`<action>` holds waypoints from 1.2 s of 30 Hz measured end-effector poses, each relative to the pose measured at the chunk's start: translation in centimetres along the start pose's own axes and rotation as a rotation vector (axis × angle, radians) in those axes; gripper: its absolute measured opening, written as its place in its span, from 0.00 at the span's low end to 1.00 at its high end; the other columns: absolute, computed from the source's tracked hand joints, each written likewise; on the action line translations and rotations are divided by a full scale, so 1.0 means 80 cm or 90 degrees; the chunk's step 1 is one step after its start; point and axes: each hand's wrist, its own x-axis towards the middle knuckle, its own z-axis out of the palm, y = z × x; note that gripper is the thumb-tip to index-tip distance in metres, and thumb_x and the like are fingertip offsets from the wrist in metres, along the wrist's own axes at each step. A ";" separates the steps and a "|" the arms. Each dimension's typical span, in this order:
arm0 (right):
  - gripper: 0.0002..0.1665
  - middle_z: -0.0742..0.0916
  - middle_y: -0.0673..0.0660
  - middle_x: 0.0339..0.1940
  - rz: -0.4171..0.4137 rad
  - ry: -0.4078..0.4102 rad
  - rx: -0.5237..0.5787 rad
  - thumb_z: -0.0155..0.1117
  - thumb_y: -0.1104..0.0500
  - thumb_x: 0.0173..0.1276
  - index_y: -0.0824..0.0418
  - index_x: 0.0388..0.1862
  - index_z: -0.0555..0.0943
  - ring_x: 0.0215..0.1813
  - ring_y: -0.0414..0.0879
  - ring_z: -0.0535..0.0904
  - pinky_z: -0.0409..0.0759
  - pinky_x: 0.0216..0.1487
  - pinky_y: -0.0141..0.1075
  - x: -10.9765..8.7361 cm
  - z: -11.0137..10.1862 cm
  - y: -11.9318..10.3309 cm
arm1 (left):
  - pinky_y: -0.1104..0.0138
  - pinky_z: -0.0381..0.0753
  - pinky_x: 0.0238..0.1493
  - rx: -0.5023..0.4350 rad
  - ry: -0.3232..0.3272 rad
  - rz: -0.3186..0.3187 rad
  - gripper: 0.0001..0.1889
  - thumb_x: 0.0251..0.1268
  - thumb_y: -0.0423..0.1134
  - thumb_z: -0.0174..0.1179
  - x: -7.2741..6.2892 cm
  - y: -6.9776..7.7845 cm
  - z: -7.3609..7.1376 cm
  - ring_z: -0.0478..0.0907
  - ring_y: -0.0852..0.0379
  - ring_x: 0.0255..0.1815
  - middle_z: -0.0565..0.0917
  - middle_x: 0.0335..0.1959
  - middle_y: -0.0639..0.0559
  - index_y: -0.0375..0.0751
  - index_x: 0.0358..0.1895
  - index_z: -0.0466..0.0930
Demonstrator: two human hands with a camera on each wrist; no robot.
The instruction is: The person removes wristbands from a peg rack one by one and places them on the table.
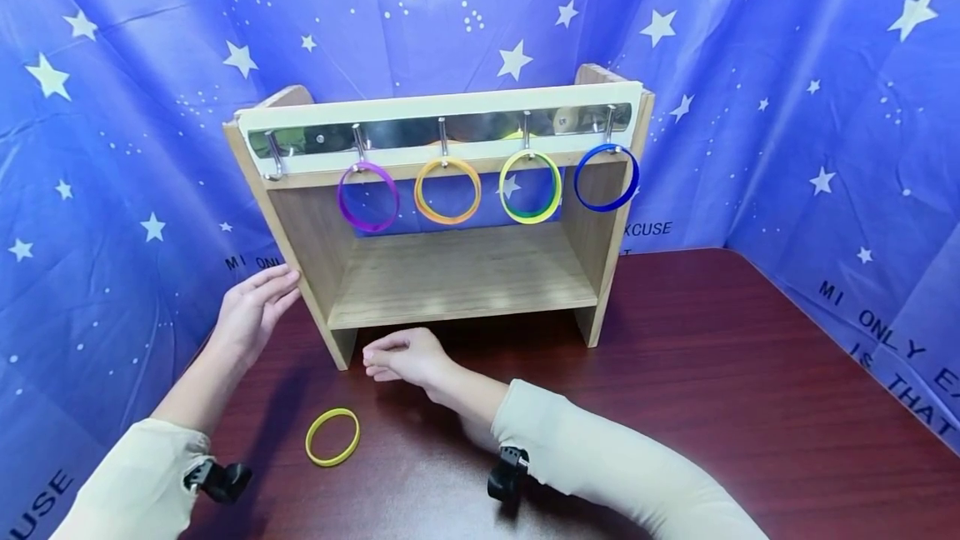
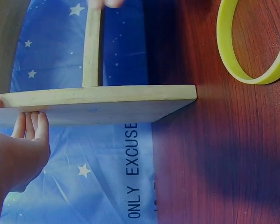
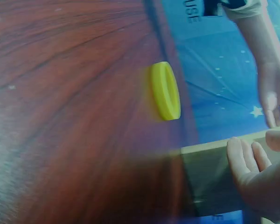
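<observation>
A yellow wristband point(image 1: 308, 443) lies on the table in front of a wooden shelf point(image 1: 465, 265). My left hand point(image 1: 255, 311) touches the shelf's left side panel point(image 2: 98, 95); in the left wrist view its fingertips meet the outer face and the thumb is at the front edge. Low in front of the shelf, near that panel's foot, is my right hand point(image 1: 408, 357), loosely bent and holding nothing. From hooks on the shelf's top rail hang a purple band point(image 1: 341, 202), an orange band point(image 1: 447, 221), a yellow band point(image 1: 503, 190) with a green one point(image 1: 551, 202), and a blue band point(image 1: 577, 186).
The leftmost hook point(image 1: 276, 158) is bare. Behind the shelf and along both sides hangs a blue curtain point(image 1: 420, 32) with white stars. The dark red table point(image 1: 720, 373) extends to the right of the shelf. Each sleeve cuff has a black wrist camera point(image 1: 507, 473).
</observation>
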 end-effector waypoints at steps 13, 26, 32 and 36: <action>0.17 0.82 0.74 0.54 -0.078 -0.029 0.080 0.59 0.70 0.67 0.77 0.53 0.77 0.58 0.61 0.81 0.83 0.58 0.38 -0.006 -0.013 -0.034 | 0.76 0.84 0.44 0.001 0.001 -0.006 0.14 0.68 0.23 0.50 -0.001 0.003 0.002 0.83 0.66 0.40 0.86 0.35 0.57 0.44 0.33 0.83; 0.18 0.83 0.71 0.55 -0.144 -0.051 0.034 0.60 0.67 0.67 0.73 0.55 0.78 0.59 0.60 0.80 0.82 0.60 0.39 -0.020 -0.024 -0.060 | 0.76 0.84 0.44 -0.002 0.002 -0.007 0.14 0.68 0.23 0.50 -0.002 0.003 0.000 0.83 0.66 0.40 0.85 0.35 0.56 0.44 0.33 0.83; 0.18 0.86 0.66 0.52 -0.181 -0.028 -0.037 0.63 0.63 0.66 0.68 0.54 0.80 0.53 0.50 0.85 0.83 0.56 0.32 -0.024 -0.032 -0.071 | 0.76 0.84 0.44 0.001 0.003 -0.009 0.15 0.68 0.23 0.50 -0.001 0.002 0.001 0.83 0.66 0.40 0.85 0.34 0.57 0.44 0.32 0.84; 0.18 0.85 0.66 0.53 -0.200 -0.022 -0.040 0.63 0.63 0.66 0.68 0.55 0.80 0.55 0.52 0.84 0.83 0.57 0.33 -0.026 -0.035 -0.079 | 0.76 0.84 0.44 0.002 0.001 -0.005 0.15 0.68 0.23 0.49 -0.001 0.003 0.001 0.83 0.66 0.40 0.85 0.34 0.56 0.44 0.32 0.84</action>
